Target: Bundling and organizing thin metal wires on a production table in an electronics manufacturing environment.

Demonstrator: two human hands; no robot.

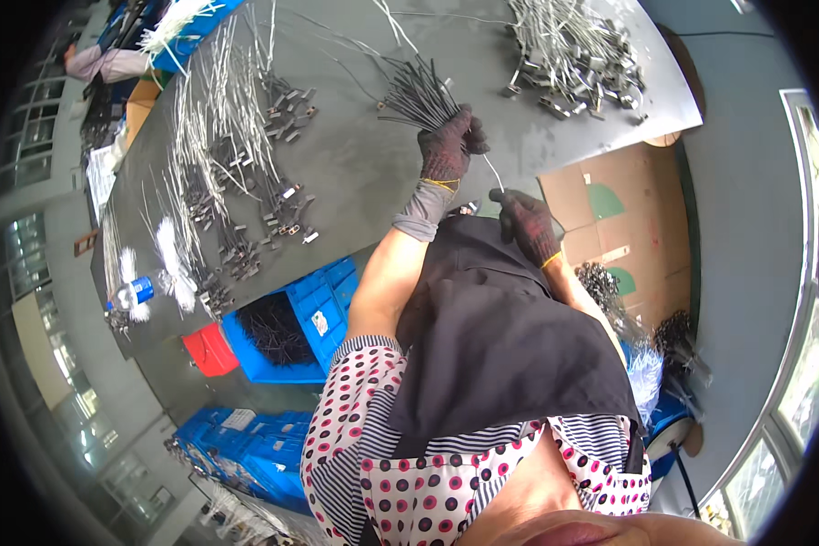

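My left hand [447,146], in a dark knitted glove, is closed round a bunch of thin black tubes [416,96] that fan out over the grey table [355,173]. A thin white cable [493,169] runs from that hand down to my right hand [529,224], gloved alike, whose fingers are pinched on it near the table's front edge. The cable's end inside the right glove is hidden. Beyond the tubes lie a few loose pale cables. At the far right of the table is a pile of cables with dark connectors [578,68].
Rows of pale cables with dark connectors [223,146] cover the table's left. A bottle with a blue label [135,293] lies at its left end. Below are a blue crate [268,332] of black strands and a red bin [211,350]. Cardboard [646,196] stands at right.
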